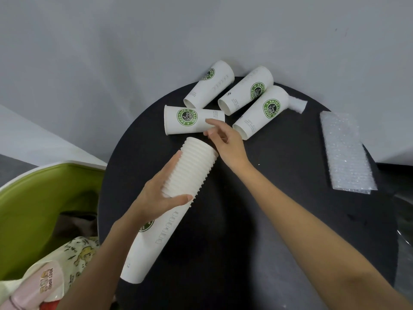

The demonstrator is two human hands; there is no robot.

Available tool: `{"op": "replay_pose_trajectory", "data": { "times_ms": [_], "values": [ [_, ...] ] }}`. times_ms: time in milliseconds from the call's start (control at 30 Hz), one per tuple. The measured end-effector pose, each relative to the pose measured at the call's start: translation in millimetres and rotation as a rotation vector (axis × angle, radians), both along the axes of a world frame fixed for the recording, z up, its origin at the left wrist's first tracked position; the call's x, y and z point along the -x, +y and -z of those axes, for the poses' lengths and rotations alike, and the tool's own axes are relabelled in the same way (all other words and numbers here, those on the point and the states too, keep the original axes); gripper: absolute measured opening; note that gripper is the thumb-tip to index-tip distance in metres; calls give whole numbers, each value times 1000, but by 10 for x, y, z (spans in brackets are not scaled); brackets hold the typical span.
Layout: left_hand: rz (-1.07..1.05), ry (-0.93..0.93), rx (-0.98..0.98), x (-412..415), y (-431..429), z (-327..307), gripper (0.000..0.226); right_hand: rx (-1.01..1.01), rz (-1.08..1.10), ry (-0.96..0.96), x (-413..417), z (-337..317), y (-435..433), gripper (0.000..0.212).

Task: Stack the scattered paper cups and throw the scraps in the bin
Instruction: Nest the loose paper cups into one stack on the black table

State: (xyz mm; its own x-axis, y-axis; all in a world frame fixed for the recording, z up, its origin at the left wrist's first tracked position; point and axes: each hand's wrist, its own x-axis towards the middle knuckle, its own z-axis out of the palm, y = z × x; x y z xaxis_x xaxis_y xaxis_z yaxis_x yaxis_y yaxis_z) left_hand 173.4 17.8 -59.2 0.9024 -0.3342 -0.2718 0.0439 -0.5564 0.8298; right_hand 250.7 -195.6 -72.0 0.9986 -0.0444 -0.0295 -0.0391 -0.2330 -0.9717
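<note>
My left hand (156,193) grips a long stack of nested white paper cups (190,171), held tilted above the round black table (279,198). Several loose white cups with green coffee logos lie on their sides at the table's far edge. The nearest cup (190,119) lies crosswise, and my right hand (223,139) reaches to its narrow end, with the index finger and thumb touching it. Two more cups (210,85) (247,92) lie behind it, and another cup (261,113) lies to the right. A small white foam scrap (298,105) sits beside that cup.
A sheet of bubble wrap (345,153) lies on the table's right side. A green bin (33,209) with a white rim stands at the left, holding printed bags and wrappers (67,260). A grey wall rises behind the table.
</note>
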Motion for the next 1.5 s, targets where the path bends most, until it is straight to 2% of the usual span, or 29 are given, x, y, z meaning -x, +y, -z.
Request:
{"op": "replay_pose_trajectory", "data": {
  "times_ms": [200,400,500,600,700,867,1033,1167,1333,1500],
  "values": [
    [-54,20,33,-84,251,47,99,235,-166,-96,-516,15,274,40],
    [-83,38,53,-146,453,96,98,651,-421,-179,-966,13,602,68],
    [-98,46,51,-161,517,130,99,892,-546,-138,-1078,34,722,79],
    [-102,56,35,-158,570,157,100,1028,-580,-141,-1104,106,767,82],
    [-109,55,44,-144,604,185,101,1068,-557,-164,-1088,158,776,84],
    [-94,59,35,-112,597,183,101,995,-497,-175,-1042,155,742,79],
    [-77,67,34,-67,557,172,101,792,-422,-216,-952,-13,642,78],
    [-52,69,14,-23,491,156,102,559,-297,-241,-794,-191,479,76],
    [-17,57,4,19,393,124,101,270,-4,-237,-598,-441,192,71],
    [27,54,-12,31,290,68,98,-112,248,-110,-452,-589,-51,65]
  ]
}}
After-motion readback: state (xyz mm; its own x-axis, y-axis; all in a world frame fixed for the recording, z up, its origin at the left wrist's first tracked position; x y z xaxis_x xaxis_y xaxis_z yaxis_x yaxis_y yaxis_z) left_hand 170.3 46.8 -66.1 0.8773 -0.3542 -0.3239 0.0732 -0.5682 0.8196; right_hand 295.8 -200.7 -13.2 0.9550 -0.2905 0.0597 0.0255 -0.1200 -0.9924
